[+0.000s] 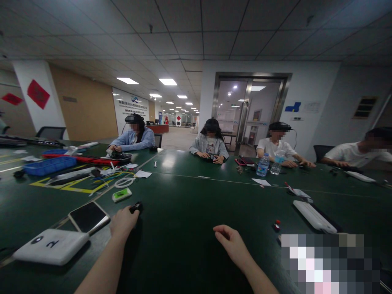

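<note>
My left hand (123, 219) is closed around a small black object (136, 207) that sticks out past the fingers; its exact kind is hard to make out. A phone (90, 216) with a dark screen lies just left of that hand, and a green and white packet (121, 194) is a little beyond it. Over the dark green table, my right hand (231, 241) is loosely curled, with a gap between thumb and fingers and nothing visible in it.
A white device marked 2 (52, 246) lies front left. Behind it are cables (124, 182) and a blue tray (50, 165). To the right are a small red and black item (277, 225), a white device (314, 216) and water bottles (262, 165). Several people sit opposite.
</note>
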